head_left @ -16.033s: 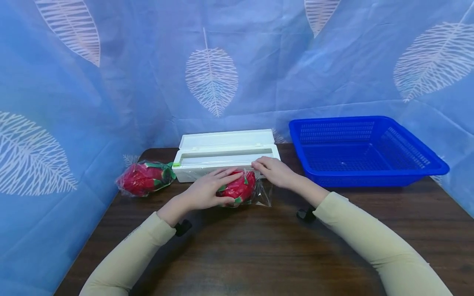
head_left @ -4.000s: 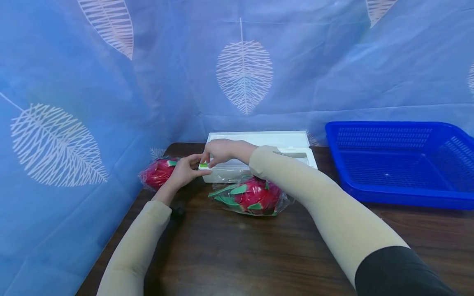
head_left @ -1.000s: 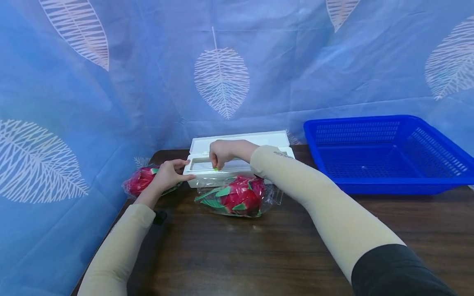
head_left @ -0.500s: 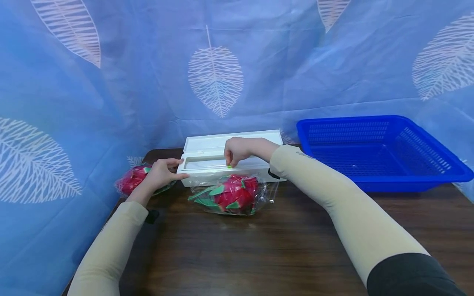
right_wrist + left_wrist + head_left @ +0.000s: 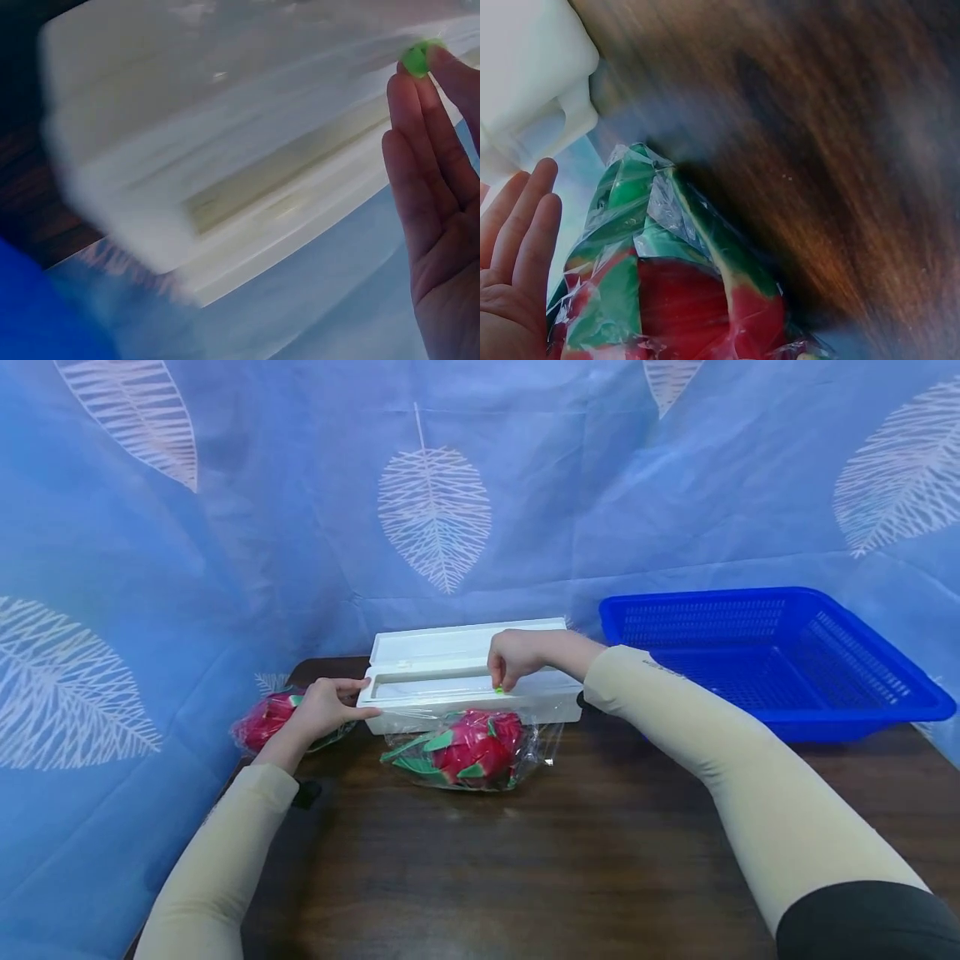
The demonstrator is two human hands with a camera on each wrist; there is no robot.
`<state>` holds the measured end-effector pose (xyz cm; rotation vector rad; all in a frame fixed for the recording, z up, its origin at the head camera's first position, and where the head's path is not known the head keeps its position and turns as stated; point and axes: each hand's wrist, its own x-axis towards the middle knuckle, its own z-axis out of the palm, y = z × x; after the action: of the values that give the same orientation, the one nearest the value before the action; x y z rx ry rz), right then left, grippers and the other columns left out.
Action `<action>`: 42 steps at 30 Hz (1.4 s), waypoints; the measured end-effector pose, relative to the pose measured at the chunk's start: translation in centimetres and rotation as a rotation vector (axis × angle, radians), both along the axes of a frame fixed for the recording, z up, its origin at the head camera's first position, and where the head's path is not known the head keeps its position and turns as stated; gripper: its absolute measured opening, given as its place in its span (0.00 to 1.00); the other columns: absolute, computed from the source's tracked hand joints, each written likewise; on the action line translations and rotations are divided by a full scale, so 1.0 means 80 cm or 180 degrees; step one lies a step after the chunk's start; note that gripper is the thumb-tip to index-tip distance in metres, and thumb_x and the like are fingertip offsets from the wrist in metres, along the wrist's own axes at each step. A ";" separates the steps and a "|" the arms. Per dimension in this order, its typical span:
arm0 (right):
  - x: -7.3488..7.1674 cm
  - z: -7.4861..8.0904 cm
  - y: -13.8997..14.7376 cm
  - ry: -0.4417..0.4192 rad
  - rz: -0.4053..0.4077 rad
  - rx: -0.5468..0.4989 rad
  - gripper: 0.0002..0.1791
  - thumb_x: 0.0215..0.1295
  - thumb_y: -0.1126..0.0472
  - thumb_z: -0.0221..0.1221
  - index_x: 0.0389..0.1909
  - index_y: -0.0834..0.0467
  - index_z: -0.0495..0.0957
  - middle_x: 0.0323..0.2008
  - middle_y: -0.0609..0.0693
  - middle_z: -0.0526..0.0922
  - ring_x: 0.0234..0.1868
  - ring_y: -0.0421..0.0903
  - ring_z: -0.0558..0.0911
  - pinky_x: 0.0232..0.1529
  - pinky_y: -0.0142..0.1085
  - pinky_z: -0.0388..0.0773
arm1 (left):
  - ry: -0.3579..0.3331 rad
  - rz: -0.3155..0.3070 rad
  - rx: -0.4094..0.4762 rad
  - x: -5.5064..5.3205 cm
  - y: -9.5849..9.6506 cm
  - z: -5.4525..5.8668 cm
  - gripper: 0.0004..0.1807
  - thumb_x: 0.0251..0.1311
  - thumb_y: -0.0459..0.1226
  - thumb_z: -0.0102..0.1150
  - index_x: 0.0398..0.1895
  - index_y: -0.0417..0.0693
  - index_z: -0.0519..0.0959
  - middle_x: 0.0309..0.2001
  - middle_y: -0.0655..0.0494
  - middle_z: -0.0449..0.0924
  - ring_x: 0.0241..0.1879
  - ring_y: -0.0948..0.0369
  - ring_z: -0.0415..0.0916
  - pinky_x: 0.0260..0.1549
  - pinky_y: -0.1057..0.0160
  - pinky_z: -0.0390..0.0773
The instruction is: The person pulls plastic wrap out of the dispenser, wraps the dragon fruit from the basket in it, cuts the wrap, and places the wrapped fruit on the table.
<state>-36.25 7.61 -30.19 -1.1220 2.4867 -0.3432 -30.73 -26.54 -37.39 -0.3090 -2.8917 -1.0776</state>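
A long white cling film dispenser [image 5: 435, 689] lies with its lid tipped back. My left hand [image 5: 322, 706] holds its left end, thumb at the front and fingers at the top edge. Between thumb and fingertips, my right hand [image 5: 517, 653] pinches the small green slide cutter [image 5: 416, 61] on the front top edge, right of the middle. In front of the dispenser sits a dragon fruit [image 5: 480, 752], red with green tips, with clear film around it. Another film-wrapped dragon fruit [image 5: 262, 718] lies beneath and left of my left hand, partly hidden by it.
A blue plastic basket [image 5: 750, 727] stands at the right on the dark wooden table [image 5: 480, 868]. Behind the table hangs a blue cloth [image 5: 540, 510] with white leaf prints. Clear film stretches from the dispenser's front towards the nearer fruit.
Both hands were earlier at the nearer fruit and dispenser front. Since then my right hand has slid the green cutter from the dispenser's left end rightward, while my left hand holds that end.
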 end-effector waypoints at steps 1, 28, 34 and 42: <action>0.000 0.000 0.006 -0.0016 -0.0045 -0.0009 0.06 0.55 0.73 0.67 0.24 0.60 0.84 0.32 0.47 0.86 0.33 0.44 0.82 0.36 0.37 0.79 | 0.0012 0.0008 -0.0001 0.001 -0.001 0.001 0.35 0.50 0.42 0.75 0.60 0.36 0.75 0.56 0.36 0.76 0.52 0.45 0.78 0.46 0.51 0.79; 0.020 0.010 0.065 0.0271 -0.0209 0.0320 0.09 0.52 0.75 0.66 0.21 0.60 0.80 0.29 0.48 0.84 0.29 0.44 0.77 0.34 0.39 0.77 | -0.0002 -0.0065 -0.0138 -0.003 0.002 0.001 0.34 0.52 0.42 0.73 0.61 0.38 0.75 0.57 0.37 0.75 0.55 0.46 0.75 0.47 0.49 0.79; 0.022 0.018 0.068 0.0410 -0.0331 0.0663 0.09 0.50 0.74 0.66 0.21 0.59 0.79 0.30 0.46 0.84 0.29 0.44 0.76 0.31 0.37 0.75 | -0.0017 -0.0124 -0.0108 -0.001 0.003 0.006 0.34 0.52 0.43 0.73 0.62 0.38 0.74 0.57 0.37 0.75 0.56 0.46 0.74 0.48 0.49 0.78; 0.024 0.017 0.085 0.0411 -0.0316 0.0644 0.08 0.50 0.75 0.64 0.24 0.59 0.80 0.28 0.46 0.82 0.28 0.44 0.74 0.30 0.36 0.74 | -0.0038 -0.0059 -0.0194 0.000 -0.001 0.005 0.35 0.52 0.44 0.73 0.62 0.39 0.74 0.57 0.37 0.74 0.57 0.46 0.73 0.49 0.48 0.77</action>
<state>-34.30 14.41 -28.79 -0.9693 2.6257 -0.0448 -30.74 -26.62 -36.99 -0.3337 -2.9425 -0.9988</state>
